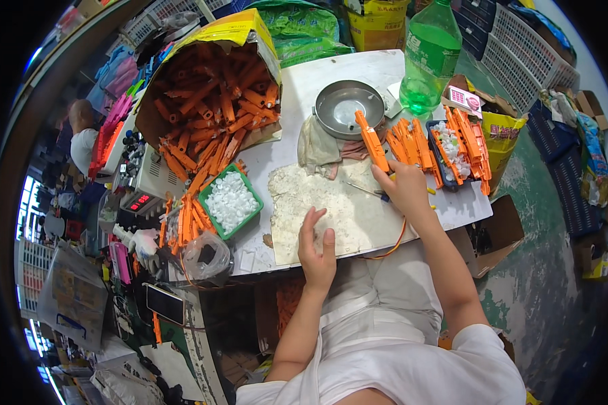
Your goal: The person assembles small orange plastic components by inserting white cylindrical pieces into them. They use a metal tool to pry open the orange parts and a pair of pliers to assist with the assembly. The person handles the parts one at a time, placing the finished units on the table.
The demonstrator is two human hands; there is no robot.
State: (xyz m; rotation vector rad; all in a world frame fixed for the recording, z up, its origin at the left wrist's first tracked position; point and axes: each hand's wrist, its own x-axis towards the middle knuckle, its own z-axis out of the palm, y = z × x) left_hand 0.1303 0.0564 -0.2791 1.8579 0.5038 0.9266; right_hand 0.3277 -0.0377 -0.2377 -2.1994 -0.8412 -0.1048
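Between the fingers and thumb of my right hand [404,192] is a long orange plastic part [370,140], tilted with its far end toward the metal pan [349,108]. My left hand [317,248] hovers over the near edge of the worn pale work sheet [304,202], fingers apart and holding nothing. A thin metal-shafted tool [363,188] lies on the sheet beside my right hand, its handle end partly hidden. Several similar orange parts [410,147] are lined up just past that hand. More orange parts lie over a blue tray [437,156] with white pieces.
A large yellow-edged bag [267,42] spills orange parts at the left. Close by stands a green basket [232,233] of small white pieces. A green bottle [431,64] rises behind the pan; a cloth [317,147] lies beside it. An orange cable [393,248] crosses the table's front edge.
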